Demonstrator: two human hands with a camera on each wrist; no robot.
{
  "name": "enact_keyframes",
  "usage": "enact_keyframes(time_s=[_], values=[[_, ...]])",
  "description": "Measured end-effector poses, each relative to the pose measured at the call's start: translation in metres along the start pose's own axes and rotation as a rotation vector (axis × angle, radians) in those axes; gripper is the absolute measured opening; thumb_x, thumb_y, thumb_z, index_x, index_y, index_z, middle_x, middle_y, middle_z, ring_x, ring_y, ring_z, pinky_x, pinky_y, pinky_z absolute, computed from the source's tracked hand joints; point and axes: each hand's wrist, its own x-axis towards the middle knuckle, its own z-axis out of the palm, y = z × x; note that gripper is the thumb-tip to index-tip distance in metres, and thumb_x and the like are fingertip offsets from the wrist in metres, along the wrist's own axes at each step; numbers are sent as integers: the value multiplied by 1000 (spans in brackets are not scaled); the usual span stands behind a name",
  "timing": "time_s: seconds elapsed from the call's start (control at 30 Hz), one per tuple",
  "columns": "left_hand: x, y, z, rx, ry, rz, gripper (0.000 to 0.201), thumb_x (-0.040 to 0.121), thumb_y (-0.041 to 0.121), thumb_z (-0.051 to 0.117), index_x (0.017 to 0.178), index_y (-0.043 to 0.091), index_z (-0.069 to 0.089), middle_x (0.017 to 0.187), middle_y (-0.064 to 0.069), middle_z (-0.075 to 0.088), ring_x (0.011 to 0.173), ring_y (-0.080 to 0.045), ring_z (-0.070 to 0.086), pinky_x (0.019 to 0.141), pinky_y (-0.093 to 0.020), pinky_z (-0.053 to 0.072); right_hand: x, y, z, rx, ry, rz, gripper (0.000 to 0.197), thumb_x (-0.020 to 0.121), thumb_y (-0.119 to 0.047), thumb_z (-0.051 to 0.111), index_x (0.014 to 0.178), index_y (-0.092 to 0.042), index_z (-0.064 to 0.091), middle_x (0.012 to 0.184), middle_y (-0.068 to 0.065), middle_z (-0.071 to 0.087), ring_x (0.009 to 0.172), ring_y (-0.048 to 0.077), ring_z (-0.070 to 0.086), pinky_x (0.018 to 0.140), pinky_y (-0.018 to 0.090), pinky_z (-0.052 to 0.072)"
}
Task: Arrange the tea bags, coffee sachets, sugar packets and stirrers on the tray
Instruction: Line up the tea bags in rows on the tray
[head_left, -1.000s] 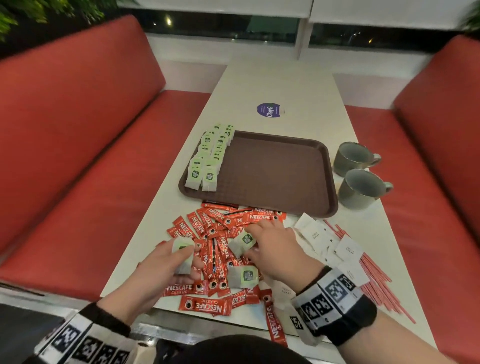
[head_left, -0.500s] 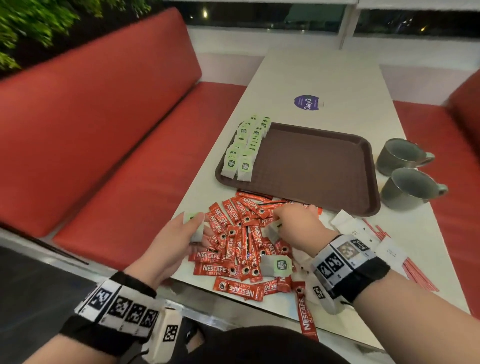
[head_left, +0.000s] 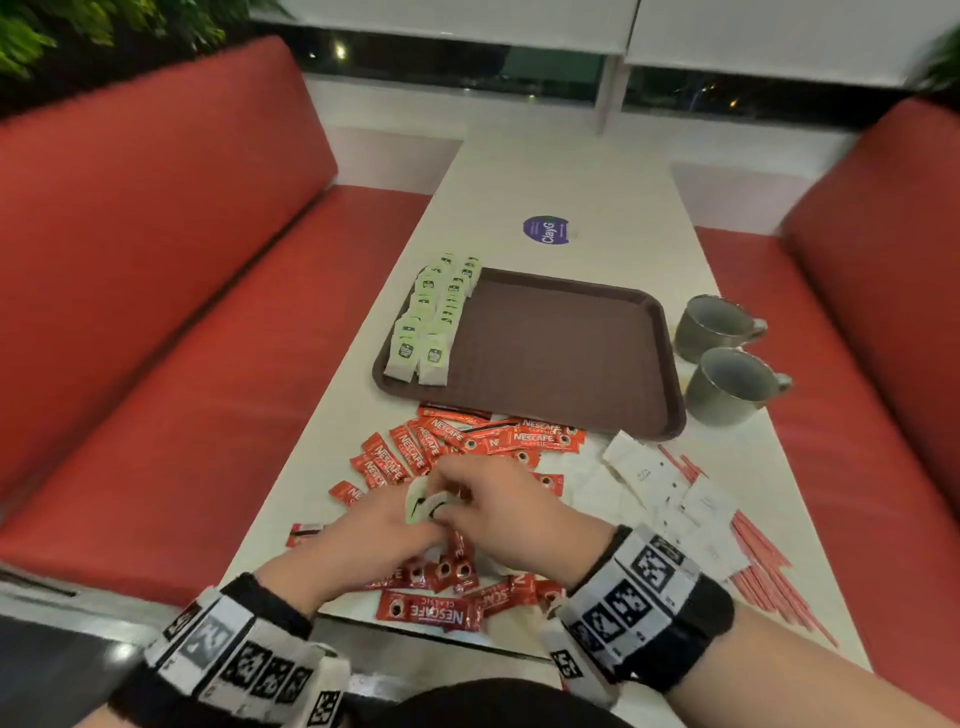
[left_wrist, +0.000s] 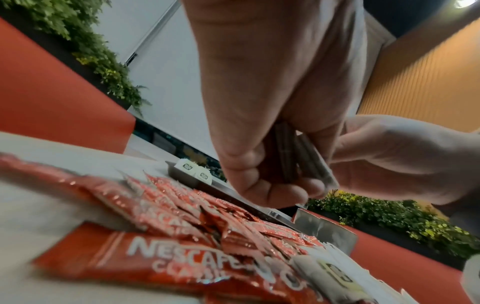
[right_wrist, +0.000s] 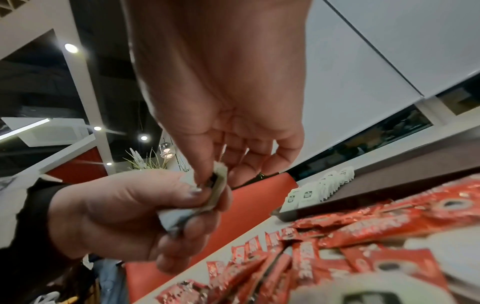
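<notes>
Tea bags (head_left: 425, 506): a second ago one in each hand, now gathered above the coffee sachets (head_left: 426, 610); our left hand (head_left: 363, 540) grips them, right hand (head_left: 511, 512) pinches one in. Tray (head_left: 566, 353) delivery follows, we judge.

- The left hand (head_left: 363, 530) curls its fingers (thumb on top) in a pinch.
- The right hand (head_left: 511, 512) meets it, thumb and forefinger pinching; both wrists wear marker bands.
</notes>
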Motion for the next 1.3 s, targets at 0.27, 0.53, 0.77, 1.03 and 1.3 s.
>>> enact_keyframes(time_s=[0.27,0.53,0.77,1.03,1.3], values=[[6,-19,-11,-578,-9,-253,11,93,8,54,103,2,55,75,-13,67,67,-25,65,63,-33,57,-20,38,12,-585,-135,289,42,85,-34,62,123,-18,53,125,5,50,119,27,41,98,47,32],[29,-15,-21,-393,-54,-193,13,90,14,62,102,11,61,74,-7,62,66,-19,59,66,-32,52,-15,38,17,-502,-19,366,29,87,-15,53,116,-16,56,120,6,53,114,27,44,96,45,30],[41,-1,-11,-20,-47,-45,13,82,27,71,93,27,64,70,2,67,60,-8,60,58,-24,49,-12,37,18,-384,16,447,21,88,-16,52,109,-15,57,111,7,54,110,27,46,94,44,32],[63,17,-1,320,-131,133,16,79,38,72,91,31,63,84,11,67,74,-3,59,64,-19,44,1,27,0,-277,66,352,17,85,-10,54,95,-24,59,102,-2,64,103,23,52,91,40,30],[72,0,-18,-218,118,-6,9,82,29,71,85,21,70,76,-6,72,67,-20,60,64,-35,47,-3,42,-46,266,509,440,24,83,-24,70,106,-22,64,93,-10,64,80,1,57,75,16,45]])
